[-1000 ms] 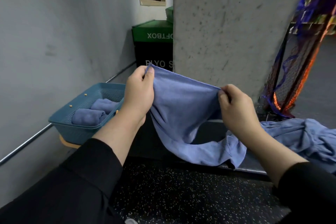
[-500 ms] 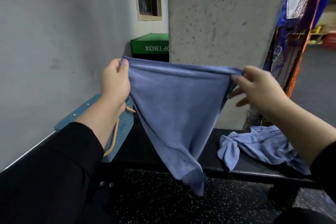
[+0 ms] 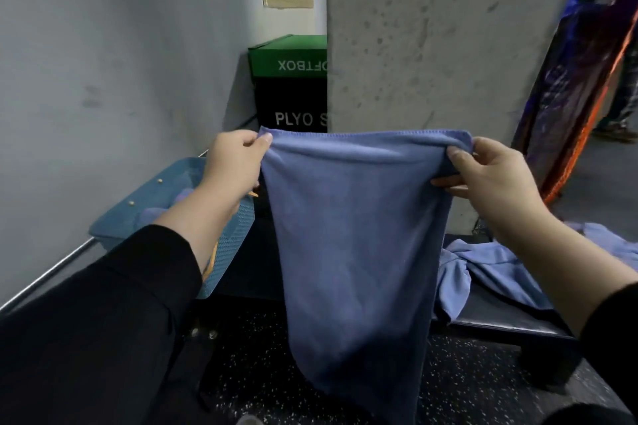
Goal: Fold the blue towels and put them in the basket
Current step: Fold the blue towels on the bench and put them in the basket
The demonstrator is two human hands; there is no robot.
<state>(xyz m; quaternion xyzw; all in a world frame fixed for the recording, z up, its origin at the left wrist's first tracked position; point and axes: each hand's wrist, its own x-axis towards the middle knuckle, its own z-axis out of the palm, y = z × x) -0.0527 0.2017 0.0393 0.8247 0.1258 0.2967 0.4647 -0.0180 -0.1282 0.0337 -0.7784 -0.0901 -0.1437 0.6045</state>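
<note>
Head view looks down on a blue towel (image 3: 355,241) held up in the air by its top edge, hanging flat and long in front of the bench (image 3: 500,321). The left hand (image 3: 233,162) pinches the top left corner between thumb and curled fingers (image 3: 264,141). The right hand (image 3: 493,179) pinches the top right corner, thumb in front and fingers behind the cloth. Both arms wear black sleeves (image 3: 114,314).

At the left, partly hidden behind the left forearm, a blue-green basket (image 3: 231,245) stands against the grey wall (image 3: 103,79), with rolled blue towels (image 3: 152,214) lying inside it. At the right, more loose blue towels (image 3: 497,269) lie crumpled on the dark bench, just beside the hanging one.

Behind the towel rises a concrete pillar (image 3: 431,45). A green and black box (image 3: 290,79) printed with white letters stands between the pillar and the wall. The floor (image 3: 466,383) below is black with pale specks.
</note>
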